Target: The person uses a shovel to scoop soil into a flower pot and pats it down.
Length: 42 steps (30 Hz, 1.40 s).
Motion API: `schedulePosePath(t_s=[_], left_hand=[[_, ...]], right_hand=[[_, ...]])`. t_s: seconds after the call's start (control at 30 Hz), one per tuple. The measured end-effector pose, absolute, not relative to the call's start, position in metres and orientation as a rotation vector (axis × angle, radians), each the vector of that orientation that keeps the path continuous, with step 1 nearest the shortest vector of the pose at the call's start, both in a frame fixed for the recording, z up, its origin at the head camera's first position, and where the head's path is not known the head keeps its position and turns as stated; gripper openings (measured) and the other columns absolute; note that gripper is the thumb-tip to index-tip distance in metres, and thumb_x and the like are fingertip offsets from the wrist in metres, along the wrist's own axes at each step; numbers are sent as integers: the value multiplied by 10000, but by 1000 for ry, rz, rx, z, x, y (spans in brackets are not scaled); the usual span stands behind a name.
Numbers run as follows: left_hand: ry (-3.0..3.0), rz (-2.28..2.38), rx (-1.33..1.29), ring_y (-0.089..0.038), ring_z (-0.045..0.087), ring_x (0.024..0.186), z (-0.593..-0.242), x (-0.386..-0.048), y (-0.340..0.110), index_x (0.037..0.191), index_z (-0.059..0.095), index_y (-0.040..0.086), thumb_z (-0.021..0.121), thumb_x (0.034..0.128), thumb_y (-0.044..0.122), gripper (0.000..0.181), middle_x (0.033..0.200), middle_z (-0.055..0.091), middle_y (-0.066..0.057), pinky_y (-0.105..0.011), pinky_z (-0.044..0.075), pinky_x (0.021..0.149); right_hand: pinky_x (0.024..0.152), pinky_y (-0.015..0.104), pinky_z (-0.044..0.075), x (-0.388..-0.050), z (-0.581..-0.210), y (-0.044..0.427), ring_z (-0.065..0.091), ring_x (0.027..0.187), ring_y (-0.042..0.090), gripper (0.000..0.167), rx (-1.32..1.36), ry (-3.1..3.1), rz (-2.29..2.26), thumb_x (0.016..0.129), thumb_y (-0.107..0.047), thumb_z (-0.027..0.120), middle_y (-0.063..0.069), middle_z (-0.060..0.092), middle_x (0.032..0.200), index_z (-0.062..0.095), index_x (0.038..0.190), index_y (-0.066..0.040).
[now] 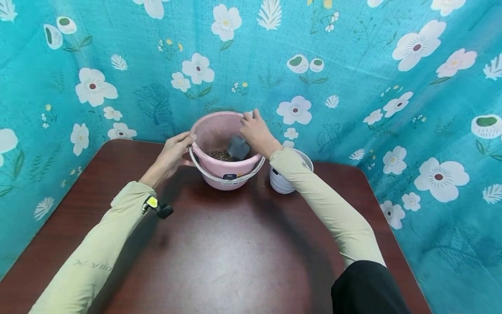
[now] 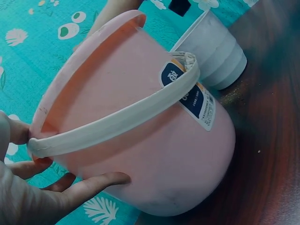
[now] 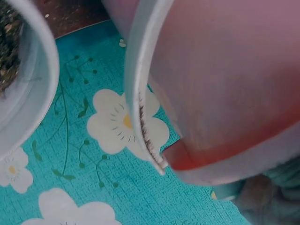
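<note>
The scoop [image 1: 238, 149] is inside the bucket [image 1: 208, 165], near its right wall. Its grey blade slants downward from the right hand [image 1: 256, 133] toward the brown bits [image 1: 219, 155] in the bottom; whether it touches them, I cannot tell. The right hand's fingers are curled round the scoop's upper end, mostly hiding it. The bucket's mouth faces up, its bail [image 2: 122, 119] hanging across the near side. The left hand [image 1: 172, 152] grips the left rim. Just right stands the pot [image 1: 281, 183], holding dark soil [image 3: 8, 47]. Both containers rest on the table [image 1: 219, 244], before a flowered curtain [image 1: 157, 65].
</note>
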<state>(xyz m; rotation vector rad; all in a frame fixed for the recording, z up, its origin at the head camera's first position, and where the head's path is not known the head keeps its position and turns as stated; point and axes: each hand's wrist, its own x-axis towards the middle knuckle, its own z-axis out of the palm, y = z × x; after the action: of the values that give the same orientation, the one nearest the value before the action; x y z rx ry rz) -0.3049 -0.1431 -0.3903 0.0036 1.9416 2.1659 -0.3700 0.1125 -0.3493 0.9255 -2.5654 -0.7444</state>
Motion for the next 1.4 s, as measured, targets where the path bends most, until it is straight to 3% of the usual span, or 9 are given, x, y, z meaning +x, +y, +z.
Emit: schedulePosePath(t_s=[0.2,0.33,0.47,0.73,1.0,1.23,1.4], left_hand=[[1984,2127,-7,-222,583,1158,-392,-307,-140,1604,406,61,507,1092,289,569,1376,485,-186,-331,642,710],[1984,2129,-9,-253,559,1235,-391,-307,-141,1609,402,71,508,1094,305,576,1463,447,-206,-330,644,727],[1973,2137,-1,-214,569,1199,-390,-305,-142,1611,396,67,512,1094,310,583,1486,438,-209,-333,647,732],[1975,2148,18,-142,602,1056,-388,-306,-145,1595,417,52,537,1087,320,586,1244,559,-95,-324,649,710],[1960,2140,30,-137,602,1062,-391,-305,-143,1602,396,44,534,1088,326,603,1200,565,-34,-314,645,709],[1986,2114,38,-127,597,1058,-391,-304,-144,1610,384,47,528,1091,338,612,1257,551,-72,-292,637,710],[1978,2127,31,-137,598,1072,-390,-306,-144,1605,388,43,525,1093,321,599,1303,529,-132,-289,635,702]], right_hand=[[1004,509,435,-371,-353,112,575,1140,271,176,1045,-2688,-708,974,-14,675,69,756,1140,817,1037,-97],[1091,536,392,-374,-354,114,574,1142,279,150,1081,-2817,-571,984,-35,682,85,755,1124,798,1070,-76],[1148,537,328,-375,-355,117,576,1163,286,153,1135,-2980,-362,993,-75,693,92,759,1117,766,1126,-51],[1190,507,245,-378,-353,118,533,1244,261,170,1169,-3089,-174,961,-109,761,46,760,1134,798,1127,-101],[1057,464,296,-377,-355,120,534,1158,239,132,1225,-3143,-45,927,-141,806,-5,779,1024,844,1052,-161],[1111,489,298,-377,-354,120,537,1187,249,114,1253,-3162,27,933,-129,800,-18,792,998,852,1026,-167],[1119,459,332,-379,-353,122,533,1180,234,164,1307,-3145,112,935,-164,802,-24,778,1105,846,1090,-199]])
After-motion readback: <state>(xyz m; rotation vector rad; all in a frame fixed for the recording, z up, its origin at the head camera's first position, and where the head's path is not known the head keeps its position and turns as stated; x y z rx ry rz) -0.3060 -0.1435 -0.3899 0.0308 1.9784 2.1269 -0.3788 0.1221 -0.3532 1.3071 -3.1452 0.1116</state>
